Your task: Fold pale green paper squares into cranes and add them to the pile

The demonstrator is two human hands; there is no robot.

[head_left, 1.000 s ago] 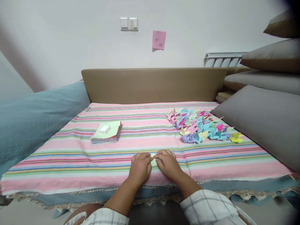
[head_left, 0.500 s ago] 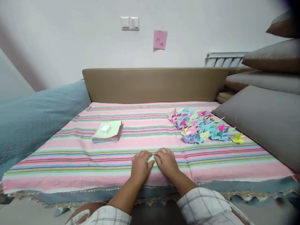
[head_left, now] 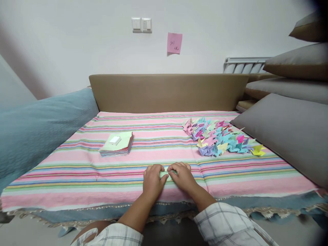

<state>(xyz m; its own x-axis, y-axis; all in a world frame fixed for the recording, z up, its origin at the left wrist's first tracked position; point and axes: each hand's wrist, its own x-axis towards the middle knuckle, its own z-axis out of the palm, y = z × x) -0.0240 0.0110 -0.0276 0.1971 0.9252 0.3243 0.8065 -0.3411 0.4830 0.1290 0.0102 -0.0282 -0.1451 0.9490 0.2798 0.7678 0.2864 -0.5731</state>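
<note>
A small pale green piece of folded paper [head_left: 164, 174] lies on the striped cloth, mostly covered by my fingers. My left hand [head_left: 153, 178] grips its left side with curled fingers and thumb. On the right side, my right hand [head_left: 182, 175] pinches it between thumb and forefinger. The fingertips of both hands almost meet over the paper. Beyond them to the right sits a spread of several colourful origami cranes [head_left: 220, 138]. To the left is a stack of square paper [head_left: 123, 140], a light green sheet on top, with a small white object [head_left: 115, 140] resting on it.
The striped cloth [head_left: 77, 171] covers the seat up to a brown backrest [head_left: 166, 94]. Grey cushions [head_left: 287, 126] pile up on the right, and a blue-covered armrest [head_left: 46, 126] borders the left. A pink note [head_left: 174, 43] and light switches [head_left: 141, 25] are on the wall.
My hands stay on the green paper; the fingertips have parted slightly, showing a little more of it. The whole view has shifted very slightly. The cranes and paper stack are unchanged.
</note>
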